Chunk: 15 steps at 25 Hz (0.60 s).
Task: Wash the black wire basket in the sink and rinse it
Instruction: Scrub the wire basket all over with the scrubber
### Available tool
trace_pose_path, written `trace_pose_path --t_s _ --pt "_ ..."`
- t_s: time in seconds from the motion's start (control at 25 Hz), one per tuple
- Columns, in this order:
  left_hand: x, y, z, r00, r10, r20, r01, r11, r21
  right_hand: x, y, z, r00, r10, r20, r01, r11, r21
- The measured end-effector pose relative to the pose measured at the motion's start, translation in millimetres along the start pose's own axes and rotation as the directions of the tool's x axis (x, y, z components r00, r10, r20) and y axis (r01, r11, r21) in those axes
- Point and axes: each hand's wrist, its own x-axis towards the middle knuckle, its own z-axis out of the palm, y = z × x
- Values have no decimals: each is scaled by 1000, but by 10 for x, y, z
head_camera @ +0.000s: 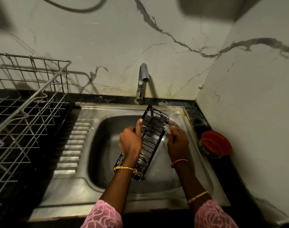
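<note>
Black wire basket (148,142) held tilted over sink (204,163) basin, below tap (143,79). Left hand (130,142) closed on basket's 9 o'clock edge. Right hand (177,142) at 3 o'clock side, curled around pale scrubber (169,128); blurred, grip unclear. Step, likely: scrubbing. No water visible; rinse calls for opening tap. Red tub (214,145) on table, 3 o'clock.

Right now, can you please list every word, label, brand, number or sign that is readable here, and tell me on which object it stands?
No text can be read in this picture.
Red tub on the counter right of the sink: a green and yellow label band runs round its side, but the print is too blurred to read.
Black wire basket, tap, dish rack: no markings visible.
</note>
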Motion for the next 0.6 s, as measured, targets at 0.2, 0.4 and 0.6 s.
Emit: trace_pose_path --t_s 0.2,0.4,0.6 --pt "9 29 6 1000 -12 17 13 998 -63 163 -426 134 941 -313 127 320 947 -33" --pt "-29 118 -92 999 -42 1 41 990 -137 254 -411 287 880 -372 295 400 916 -35" --pt "-18 41 -23 998 5 62 0 997 -78 755 -344 338 981 -131 146 130 991 14"
